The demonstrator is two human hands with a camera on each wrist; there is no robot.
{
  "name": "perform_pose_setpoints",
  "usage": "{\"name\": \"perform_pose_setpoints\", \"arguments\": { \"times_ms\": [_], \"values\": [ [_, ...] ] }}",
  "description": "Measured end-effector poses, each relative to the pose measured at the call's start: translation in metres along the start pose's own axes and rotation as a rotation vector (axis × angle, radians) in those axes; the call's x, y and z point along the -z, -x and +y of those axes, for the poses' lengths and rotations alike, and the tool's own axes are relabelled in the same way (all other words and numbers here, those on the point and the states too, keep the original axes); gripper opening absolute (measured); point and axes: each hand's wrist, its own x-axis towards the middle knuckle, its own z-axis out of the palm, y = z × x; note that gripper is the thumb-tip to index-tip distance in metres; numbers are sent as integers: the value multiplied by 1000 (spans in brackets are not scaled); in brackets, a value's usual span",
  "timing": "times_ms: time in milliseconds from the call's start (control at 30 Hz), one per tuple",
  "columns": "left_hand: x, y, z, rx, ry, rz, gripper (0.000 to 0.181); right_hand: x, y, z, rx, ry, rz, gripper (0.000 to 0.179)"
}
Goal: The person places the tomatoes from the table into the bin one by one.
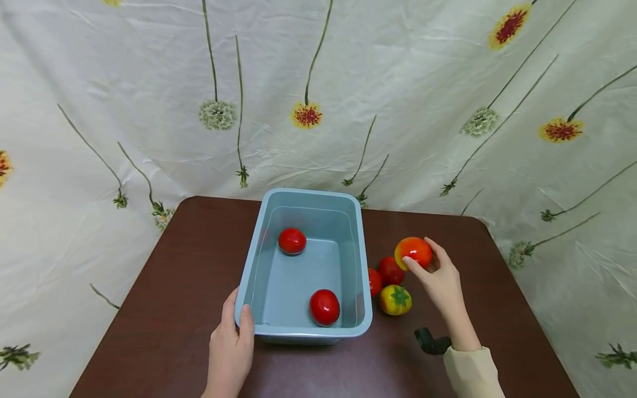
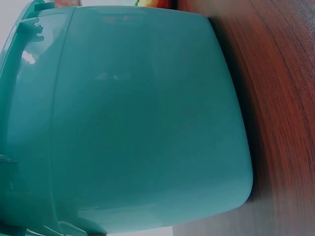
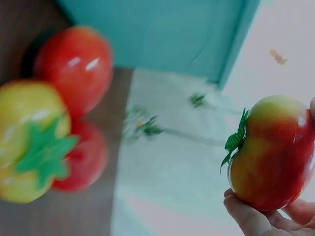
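My right hand (image 1: 440,279) holds a red-and-yellow toy tomato (image 1: 417,251) between thumb and fingers, raised to the right of the bin. In the right wrist view, green leaves show on the held tomato (image 3: 270,152). With the thumb over the rim, my left hand (image 1: 231,345) grips the near left corner of a blue-grey plastic bin (image 1: 302,332). Inside the bin lie two red tomatoes, one toward the back (image 1: 292,241) and one at the near right (image 1: 324,307). The left wrist view is mostly filled by the bin's outer wall (image 2: 147,118).
Beside the bin's right wall sit a yellow tomato with a green leaf top (image 1: 395,300) and two red ones (image 1: 390,271), close together. The brown table (image 1: 164,309) meets a flower-printed cloth (image 1: 398,83) behind. A black wrist device (image 1: 432,342) sits at my right wrist.
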Motion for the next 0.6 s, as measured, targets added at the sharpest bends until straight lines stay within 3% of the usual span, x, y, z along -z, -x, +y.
{"name": "perform_pose_setpoints", "arguments": {
  "times_ms": [300, 600],
  "values": [
    [1, 0, 0, 13, 2, -30, 44, -16, 5, -49, 192, -32, -85, 73],
    [5, -2, 0, 18, 2, -69, 46, -42, 13, -72, 344, 56, -172, 74]
  ]
}}
